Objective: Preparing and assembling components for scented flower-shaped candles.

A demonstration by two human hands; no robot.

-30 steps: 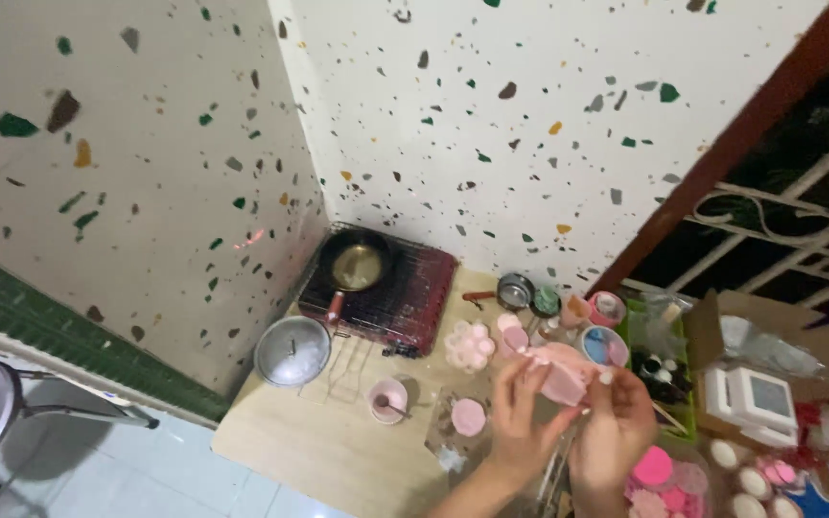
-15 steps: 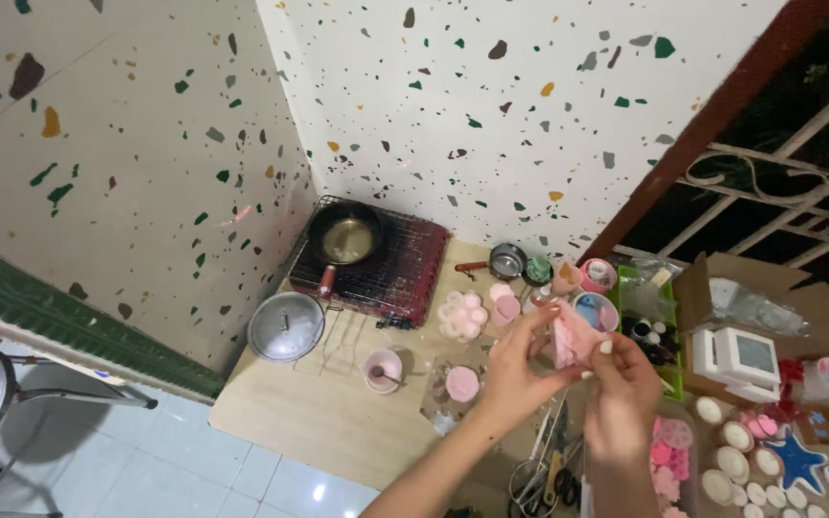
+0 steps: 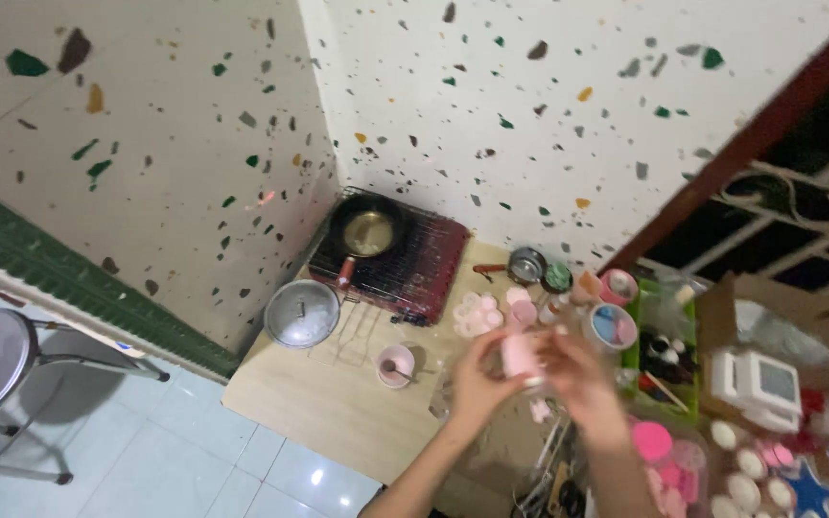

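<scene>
Hands: left hand (image 3: 479, 384) and right hand (image 3: 577, 381) both pinch the pink mould (image 3: 522, 357); blurred.
Mould position: between my hands, above the wooden table (image 3: 328, 408).
Long axis: roughly upright.
Nearer hand: neither; both touching.
Beyond: pink cup (image 3: 395, 365), pot lid (image 3: 302, 314).

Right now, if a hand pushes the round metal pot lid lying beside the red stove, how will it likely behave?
The round metal pot lid probably slides rather than rolls: it lies flat, knob up, on the smooth pale wooden tabletop. It looks thin, so likely light and stiff. It sits near the table's left edge, so a leftward push may send it off.
</scene>
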